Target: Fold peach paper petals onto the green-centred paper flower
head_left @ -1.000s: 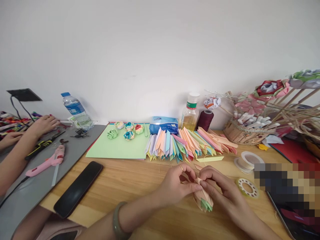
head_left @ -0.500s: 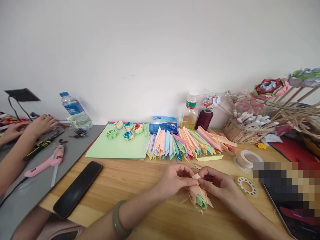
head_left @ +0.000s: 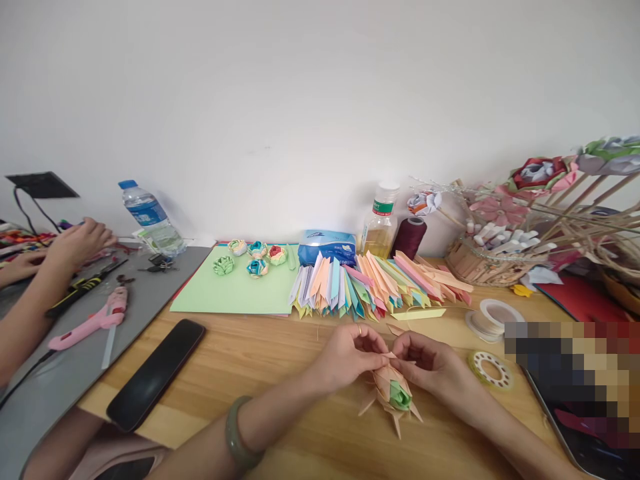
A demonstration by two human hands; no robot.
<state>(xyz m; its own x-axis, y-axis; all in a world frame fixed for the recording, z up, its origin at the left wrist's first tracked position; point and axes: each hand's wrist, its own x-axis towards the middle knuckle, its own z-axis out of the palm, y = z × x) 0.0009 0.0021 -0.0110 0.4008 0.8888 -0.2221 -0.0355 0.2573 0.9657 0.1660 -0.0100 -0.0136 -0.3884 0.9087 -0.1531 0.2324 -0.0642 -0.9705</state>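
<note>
Between my hands is a paper flower (head_left: 391, 392) with peach folded petals around a green centre, its pointed petals spreading toward me. My left hand (head_left: 353, 355), with a ring on one finger, pinches its upper edge from the left. From the right, my right hand (head_left: 431, 363) pinches the same edge, both thumbs close together. Fingertips behind the flower are partly hidden. Just beyond my hands lies a row of folded paper strips (head_left: 340, 287) in many colours, with a flat yellow strip (head_left: 419, 315) in front.
Finished paper flowers (head_left: 257, 268) sit on green paper sheets (head_left: 220, 297). A phone (head_left: 156, 373) lies left, a tape roll (head_left: 493, 371) and a thread spool (head_left: 495, 319) right. Bottles, tissues (head_left: 327, 248) and a basket (head_left: 493, 270) line the wall. Another person's hands (head_left: 75, 247) work near a pink glue gun (head_left: 95, 323).
The paper flower has turned in my fingers, so its green centre and pointed petals show more fully. My hands stay in nearly the same place. The other person's hand has shifted slightly.
</note>
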